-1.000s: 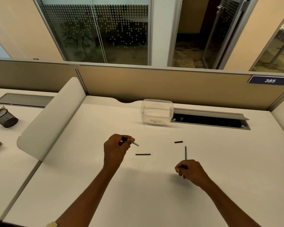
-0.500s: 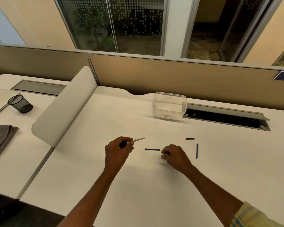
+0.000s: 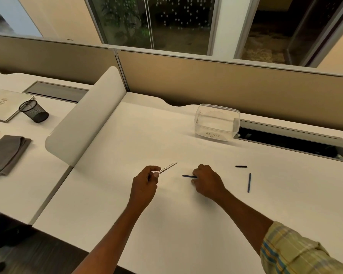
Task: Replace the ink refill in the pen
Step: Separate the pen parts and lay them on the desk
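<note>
My left hand is closed around a thin pale refill whose tip points up and to the right. My right hand rests on the white desk with its fingertips touching the right end of a short dark pen piece that lies flat. It is unclear whether the fingers grip that piece. A longer dark pen barrel lies further right, and a short dark cap lies above it.
A clear plastic tub with handwriting stands at the back of the desk beside an open cable tray. A curved white divider separates the left desk, which holds a mesh cup, a laptop and a grey cloth.
My right hand left the long barrel at the right and moved left to the short dark piece. My left hand tilted the refill upward. The view shifted to the left.
</note>
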Available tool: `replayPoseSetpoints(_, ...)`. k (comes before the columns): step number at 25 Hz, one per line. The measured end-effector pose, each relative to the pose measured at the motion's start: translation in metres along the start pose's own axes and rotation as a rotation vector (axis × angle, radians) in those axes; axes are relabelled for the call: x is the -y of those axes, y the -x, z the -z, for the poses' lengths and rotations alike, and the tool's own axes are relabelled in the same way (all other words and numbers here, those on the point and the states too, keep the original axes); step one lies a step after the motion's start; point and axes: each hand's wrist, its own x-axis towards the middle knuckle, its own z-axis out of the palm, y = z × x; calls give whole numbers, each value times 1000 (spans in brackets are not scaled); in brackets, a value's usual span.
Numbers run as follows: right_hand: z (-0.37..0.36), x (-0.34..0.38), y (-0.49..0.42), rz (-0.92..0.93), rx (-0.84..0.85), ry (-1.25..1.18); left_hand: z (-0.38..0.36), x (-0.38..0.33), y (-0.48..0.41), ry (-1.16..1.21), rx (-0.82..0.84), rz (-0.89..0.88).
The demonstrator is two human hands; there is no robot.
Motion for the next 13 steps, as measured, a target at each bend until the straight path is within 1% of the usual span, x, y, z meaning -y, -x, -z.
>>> replayPoseSetpoints(3,-1,1,-6,88,11,131,-6,7,-2,-35,14,12)
replayPoseSetpoints(6,-1,2,-10,154,25,233,-12,11,-5,-13,21,29)
replayPoseSetpoints(10,-1,3,-12,244,38,295,-20,12,-10,6,18,42)
replayPoseSetpoints(13,-2,4,-15,263,56,310,-25,12,-14,13,24,55)
